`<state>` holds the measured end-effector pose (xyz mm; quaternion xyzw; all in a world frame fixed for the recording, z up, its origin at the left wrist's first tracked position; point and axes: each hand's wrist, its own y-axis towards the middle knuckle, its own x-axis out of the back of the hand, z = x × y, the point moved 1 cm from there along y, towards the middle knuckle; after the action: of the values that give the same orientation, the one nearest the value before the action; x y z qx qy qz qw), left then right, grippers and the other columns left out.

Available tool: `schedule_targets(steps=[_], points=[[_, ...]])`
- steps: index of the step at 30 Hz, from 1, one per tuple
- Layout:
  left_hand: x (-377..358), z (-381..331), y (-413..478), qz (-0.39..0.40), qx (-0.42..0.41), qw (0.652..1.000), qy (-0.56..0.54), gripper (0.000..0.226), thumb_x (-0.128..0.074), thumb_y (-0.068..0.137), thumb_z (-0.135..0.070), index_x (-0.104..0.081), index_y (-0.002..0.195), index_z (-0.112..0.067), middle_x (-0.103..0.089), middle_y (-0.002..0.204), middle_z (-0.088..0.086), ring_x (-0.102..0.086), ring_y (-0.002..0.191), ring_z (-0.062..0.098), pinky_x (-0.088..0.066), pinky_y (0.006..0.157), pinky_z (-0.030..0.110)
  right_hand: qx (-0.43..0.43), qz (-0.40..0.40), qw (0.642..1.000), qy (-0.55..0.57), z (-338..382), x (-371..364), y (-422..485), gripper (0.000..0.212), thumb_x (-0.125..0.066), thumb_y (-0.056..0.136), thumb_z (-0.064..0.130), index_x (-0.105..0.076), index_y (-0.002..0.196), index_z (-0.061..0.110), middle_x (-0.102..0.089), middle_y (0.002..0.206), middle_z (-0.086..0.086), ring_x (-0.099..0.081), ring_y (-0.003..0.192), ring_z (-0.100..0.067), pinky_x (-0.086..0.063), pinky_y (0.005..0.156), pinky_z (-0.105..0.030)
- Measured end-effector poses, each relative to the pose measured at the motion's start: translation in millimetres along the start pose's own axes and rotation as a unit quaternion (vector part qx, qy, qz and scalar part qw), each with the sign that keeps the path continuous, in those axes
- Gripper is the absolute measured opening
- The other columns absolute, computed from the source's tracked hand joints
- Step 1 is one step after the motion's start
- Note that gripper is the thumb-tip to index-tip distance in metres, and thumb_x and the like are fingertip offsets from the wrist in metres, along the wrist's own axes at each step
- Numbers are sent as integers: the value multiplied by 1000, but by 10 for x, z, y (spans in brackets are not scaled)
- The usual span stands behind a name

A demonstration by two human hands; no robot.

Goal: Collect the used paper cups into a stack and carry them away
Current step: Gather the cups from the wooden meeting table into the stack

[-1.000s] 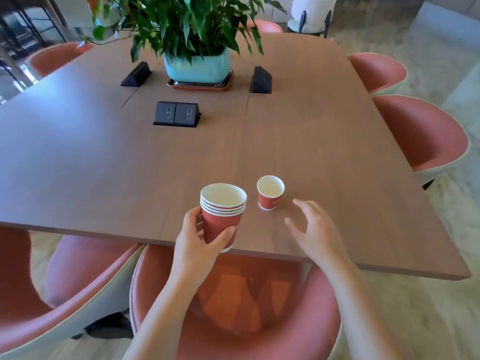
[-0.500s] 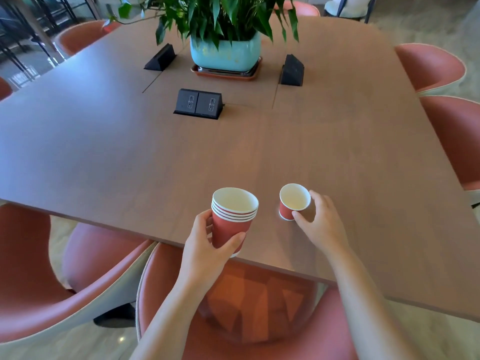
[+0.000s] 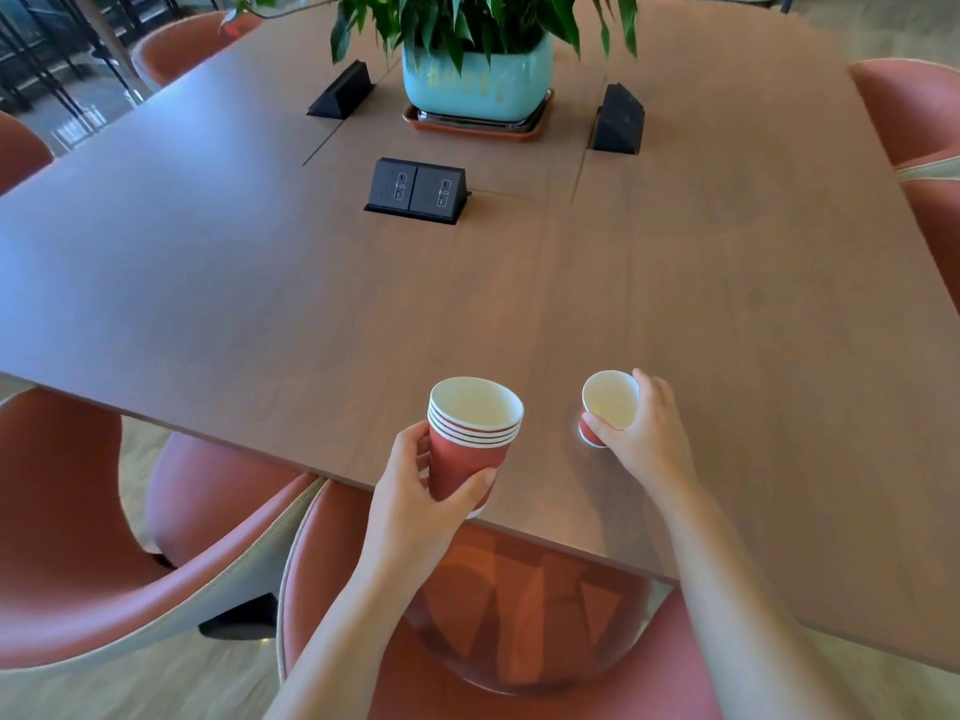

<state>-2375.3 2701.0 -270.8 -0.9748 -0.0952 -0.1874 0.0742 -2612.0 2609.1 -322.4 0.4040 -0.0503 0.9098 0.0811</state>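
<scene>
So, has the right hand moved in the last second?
Yes. The right hand went forward from the table edge to the single cup, which its fingers now grip.

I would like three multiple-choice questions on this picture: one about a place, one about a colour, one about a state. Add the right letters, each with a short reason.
1. Where is the single cup relative to the stack of cups?
A. On the stack's left
B. Inside the stack
C. On the stack's right

2. What colour is the plant pot?
A. Turquoise
B. Yellow
C. Black

3. What is the right hand doing?
A. Hanging open, holding nothing
B. Gripping the single cup
C. Holding the stack

Answers:
1 C: it shows to the right of the stack, which the left hand holds.
2 A: its wall is a pale blue-green.
3 B: it curls round that cup.
</scene>
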Motion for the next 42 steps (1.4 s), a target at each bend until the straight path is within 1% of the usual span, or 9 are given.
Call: schedule_targets(steps=[7,15,22,26,29,31,37,40,42], points=[[-51,19,10,0,1,1000,4,54,-82,64,-34,-45,98,-52,-60,99,-28,-56,90,-13,-45,67,3,-3,-3,1000,8,-61,-45,47,81,-74,72,36,-32,136,10,-36,137,-4,-43,121,-22,-37,84,-30],[-93,-9,-10,9,-8,1000,5,55,-82,64,-36,-45,101,-50,-60,101,-26,-56,92,-12,-45,68,3,-26,-22,998,53,-74,44,-23,76,-73,72,36,-36,134,13,-38,133,0,-46,117,-18,-35,83,-26],[-121,-52,-85,24,-19,999,12,56,-82,62,-39,-44,99,-56,-59,100,-31,-55,93,-13,-44,68,2,-18,-48,989,141,106,349,-263,76,-75,70,36,-38,134,19,-38,132,9,-42,110,-4,-31,85,-22],[-120,-62,-139,32,-26,999,20,58,-83,61,-38,-44,98,-59,-58,97,-36,-54,94,-14,-45,69,3,1,-66,979,191,256,529,-456,73,-76,71,29,-40,133,19,-40,129,10,-40,110,0,-29,85,-14],[-103,-89,-175,38,-37,998,22,58,-83,62,-35,-45,98,-60,-57,98,-38,-54,95,-15,-43,68,1,17,-79,976,204,377,647,-575,72,-77,71,26,-41,133,17,-42,130,6,-41,113,-4,-31,89,-17],[-95,-108,-208,44,-46,998,30,58,-82,63,-36,-43,99,-61,-57,101,-35,-53,96,-15,-43,68,1,26,-81,972,219,454,709,-641,70,-76,71,26,-42,132,17,-43,129,6,-43,114,-6,-33,89,-18],[-55,-132,-316,61,-77,993,61,60,-79,66,-38,-39,101,-65,-55,109,-27,-53,99,-11,-43,73,11,39,-89,955,279,595,863,-809,65,-76,71,29,-46,128,22,-48,125,8,-50,115,-12,-43,95,-31],[-42,-136,-351,63,-86,992,72,62,-79,66,-38,-38,103,-65,-55,110,-25,-54,100,-5,-45,78,16,52,-98,942,318,653,933,-873,64,-79,66,35,-48,122,27,-51,120,12,-52,113,-9,-45,91,-27],[-35,-133,-367,65,-89,991,77,61,-79,66,-38,-38,103,-64,-54,110,-25,-55,101,-3,-46,81,19,61,-96,934,339,674,968,-902,61,-75,64,38,-49,119,31,-52,121,12,-53,112,-6,-45,88,-23]])
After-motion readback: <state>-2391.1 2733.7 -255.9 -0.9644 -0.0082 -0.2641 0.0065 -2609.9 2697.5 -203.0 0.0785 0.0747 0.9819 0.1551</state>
